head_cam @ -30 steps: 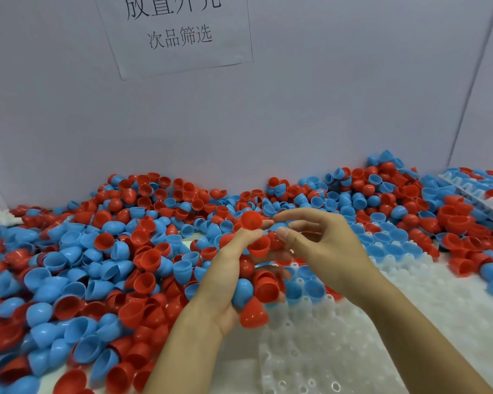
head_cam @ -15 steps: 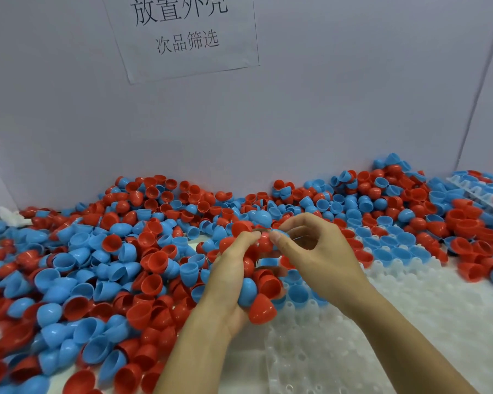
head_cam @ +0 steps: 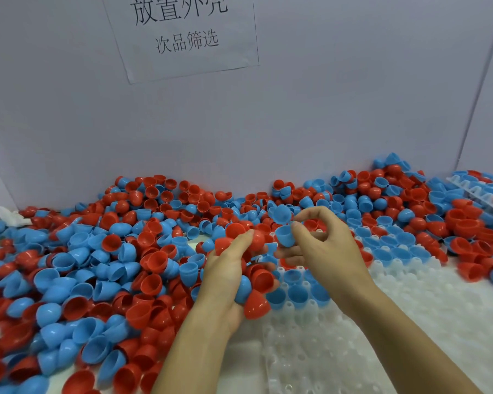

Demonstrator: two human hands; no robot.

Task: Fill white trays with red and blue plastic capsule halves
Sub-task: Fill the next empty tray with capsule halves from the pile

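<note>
One blue capsule half [head_cam: 284,236] is pinched between thumb and forefinger of the right hand [head_cam: 322,248] — that grip is closed on it, held just above the far end of the white tray [head_cam: 410,302]. Its open rim seems to face up and away, dome toward the palm, though the tilt is hard to read. Left hand [head_cam: 231,268] is curled around a handful of red and blue halves [head_cam: 256,282], a red one [head_cam: 255,305] hanging at the bottom of the bunch, so it is gripping too and serves as the supply. Empty tray sockets lie below and toward the person from the pinched half; a few blue halves [head_cam: 296,294] already sit in sockets right under the hands. Right hand is the nearer one to those sockets — likely next is lowering the half, dome down, into a free socket beside the seated ones. Loose pile [head_cam: 97,265] covers the surface to the left.
</note>
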